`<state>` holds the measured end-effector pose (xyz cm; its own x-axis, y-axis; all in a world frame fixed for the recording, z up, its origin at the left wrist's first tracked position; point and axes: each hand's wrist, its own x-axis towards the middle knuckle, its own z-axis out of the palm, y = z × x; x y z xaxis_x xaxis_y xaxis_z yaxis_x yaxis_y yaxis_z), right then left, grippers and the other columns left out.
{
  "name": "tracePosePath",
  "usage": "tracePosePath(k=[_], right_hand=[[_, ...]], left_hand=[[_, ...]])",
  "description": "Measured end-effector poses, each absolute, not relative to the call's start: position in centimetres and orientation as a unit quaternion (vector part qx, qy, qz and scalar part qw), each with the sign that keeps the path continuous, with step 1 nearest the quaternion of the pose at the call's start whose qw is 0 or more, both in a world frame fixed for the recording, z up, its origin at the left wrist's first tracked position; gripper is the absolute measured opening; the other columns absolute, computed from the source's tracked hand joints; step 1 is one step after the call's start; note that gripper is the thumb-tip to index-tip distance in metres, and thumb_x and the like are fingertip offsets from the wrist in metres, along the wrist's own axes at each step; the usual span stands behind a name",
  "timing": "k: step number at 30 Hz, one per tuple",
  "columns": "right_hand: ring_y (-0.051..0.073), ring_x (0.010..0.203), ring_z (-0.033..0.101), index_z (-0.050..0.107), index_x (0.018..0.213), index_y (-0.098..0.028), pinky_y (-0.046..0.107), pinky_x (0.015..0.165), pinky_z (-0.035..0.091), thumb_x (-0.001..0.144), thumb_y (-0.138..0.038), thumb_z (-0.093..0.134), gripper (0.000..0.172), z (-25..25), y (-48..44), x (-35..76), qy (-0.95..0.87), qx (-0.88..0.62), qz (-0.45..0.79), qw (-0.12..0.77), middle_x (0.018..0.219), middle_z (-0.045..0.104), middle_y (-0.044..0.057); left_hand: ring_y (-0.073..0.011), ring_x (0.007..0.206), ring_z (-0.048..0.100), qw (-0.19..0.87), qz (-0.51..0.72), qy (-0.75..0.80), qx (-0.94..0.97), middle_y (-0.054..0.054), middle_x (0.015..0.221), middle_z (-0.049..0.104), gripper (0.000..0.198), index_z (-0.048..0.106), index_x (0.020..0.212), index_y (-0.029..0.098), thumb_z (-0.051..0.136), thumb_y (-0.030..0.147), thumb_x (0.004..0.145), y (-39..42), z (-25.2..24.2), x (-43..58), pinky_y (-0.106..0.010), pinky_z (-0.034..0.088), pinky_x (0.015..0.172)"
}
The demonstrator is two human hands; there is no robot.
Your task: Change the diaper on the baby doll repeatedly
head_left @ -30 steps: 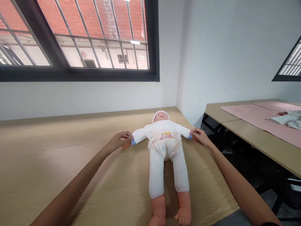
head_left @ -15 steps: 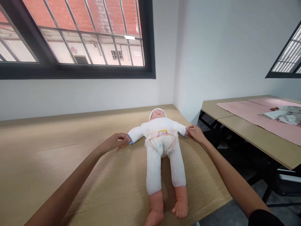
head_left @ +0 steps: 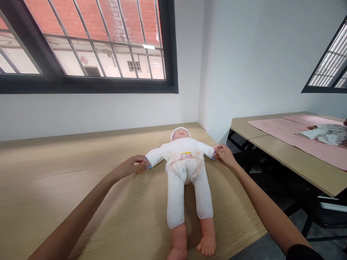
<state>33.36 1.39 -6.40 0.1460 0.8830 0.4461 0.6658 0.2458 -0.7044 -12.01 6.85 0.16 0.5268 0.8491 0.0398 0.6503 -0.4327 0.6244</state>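
A baby doll (head_left: 176, 202) lies on its back on the wooden table (head_left: 81, 187), its arms spread to both sides and its bare feet toward me. It has a white cloth body, a white cap (head_left: 180, 129) and a diaper (head_left: 186, 167) round its hips. My left hand (head_left: 138, 163) is closed on the end of the doll's arm at the left, where a bit of blue shows. At the other side, my right hand (head_left: 223, 153) pinches the end of the opposite arm, also by a blue edge.
A second table (head_left: 292, 156) stands to the right across a gap, bearing a pink mat (head_left: 284, 131) and a patterned cloth bundle (head_left: 326, 133). Part of another hand shows at the far right edge. Behind are a wall and a barred window (head_left: 108, 85).
The camera view has shifted slightly. My left hand's fingers have closed in more on the end of the doll's arm. Part of another hand has come in at the far right.
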Motion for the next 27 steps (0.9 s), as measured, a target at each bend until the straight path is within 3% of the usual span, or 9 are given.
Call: tracePosePath(k=[5, 15, 27], right_hand=[[0.023, 0.097, 0.059, 0.073, 0.062, -0.022, 0.039, 0.095, 0.041, 0.089, -0.043, 0.046, 0.043, -6.8, 1.7, 33.3, -0.644, -0.608, 0.118, 0.450, 0.097, 0.065, 0.010], [0.023, 0.097, 0.059, 0.073, 0.063, -0.023, 0.037, 0.094, 0.041, 0.091, -0.045, 0.042, 0.047, -6.8, 1.6, 33.3, -0.661, -0.601, 0.114, 0.434, 0.096, 0.066, 0.010], [0.024, 0.099, 0.056, 0.073, 0.064, -0.021, 0.036, 0.096, 0.039, 0.089, -0.052, 0.041, 0.050, -6.4, 1.4, 33.5, -0.618, -0.622, 0.120, 0.466, 0.094, 0.064, 0.010]], left_hand=[[-0.0248, 0.091, 0.063, 0.291, 0.164, 0.433, 0.837, -0.006, 0.099, 0.070, 0.031, 0.073, 0.083, 0.023, 0.055, 0.047, 0.077, 7.2, -0.4, -12.4, -0.033, 0.050, 0.082], [-0.0252, 0.091, 0.064, 0.290, 0.153, 0.436, 0.838, -0.005, 0.103, 0.070, 0.034, 0.075, 0.086, 0.025, 0.056, 0.051, 0.075, 7.5, -0.6, -12.6, -0.030, 0.051, 0.077], [-0.0226, 0.081, 0.063, 0.281, 0.150, 0.459, 0.830, -0.005, 0.090, 0.070, 0.033, 0.073, 0.080, 0.021, 0.052, 0.047, 0.074, 6.5, 0.4, -11.8, -0.031, 0.050, 0.074]])
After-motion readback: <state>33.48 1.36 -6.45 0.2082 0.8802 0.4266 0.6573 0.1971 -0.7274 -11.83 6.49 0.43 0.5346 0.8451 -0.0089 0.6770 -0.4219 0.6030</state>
